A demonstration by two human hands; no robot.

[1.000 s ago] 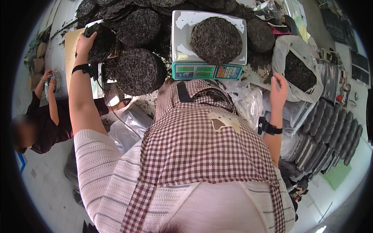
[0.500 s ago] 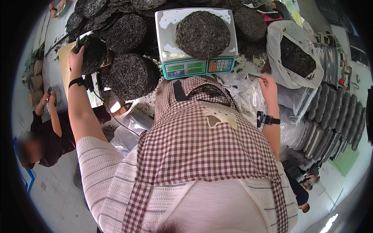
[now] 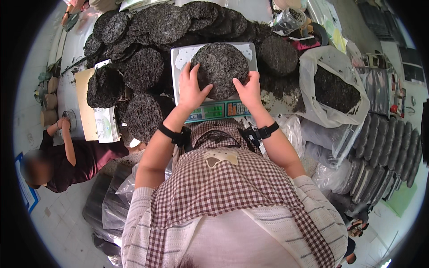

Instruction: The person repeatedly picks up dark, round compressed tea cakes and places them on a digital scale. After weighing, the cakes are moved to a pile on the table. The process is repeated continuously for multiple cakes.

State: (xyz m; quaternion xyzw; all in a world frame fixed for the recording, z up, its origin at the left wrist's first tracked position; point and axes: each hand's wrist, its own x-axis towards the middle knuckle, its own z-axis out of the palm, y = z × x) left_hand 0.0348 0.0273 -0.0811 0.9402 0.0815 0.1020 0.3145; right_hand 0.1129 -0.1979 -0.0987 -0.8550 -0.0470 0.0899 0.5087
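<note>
Gripping opposite edges of a dark, flaky round cake (image 3: 220, 67), the two hands face each other over the scale. The left hand (image 3: 191, 91) spreads its fingers along the cake's left edge, with its thumb at the near side. The right hand (image 3: 249, 93) grasps the right edge, thumb on top and fingers curled outward at the side. The cake lies over the pale pan of the scale (image 3: 179, 56); whether its full weight rests there I cannot tell. A green-lit display and a keypad (image 3: 237, 109) show just below the hands.

On the desk (image 3: 82, 38), overlapping thin discs (image 3: 170, 23) form a heap beyond the scale. Thick round cakes (image 3: 143, 69) sit left of the scale, and one more disc (image 3: 103, 87) stands by a tan board (image 3: 86, 105). Right of the scale is another round cake (image 3: 278, 56), then an open whitish bag (image 3: 306, 85) holding dark loose material (image 3: 337, 91). A clear jar (image 3: 288, 21) lies tilted behind them. Dark rolls (image 3: 389, 138) are stacked at the far right. At the left, a co-worker (image 3: 89, 161) in dark clothing has both hands together near a round object.
</note>
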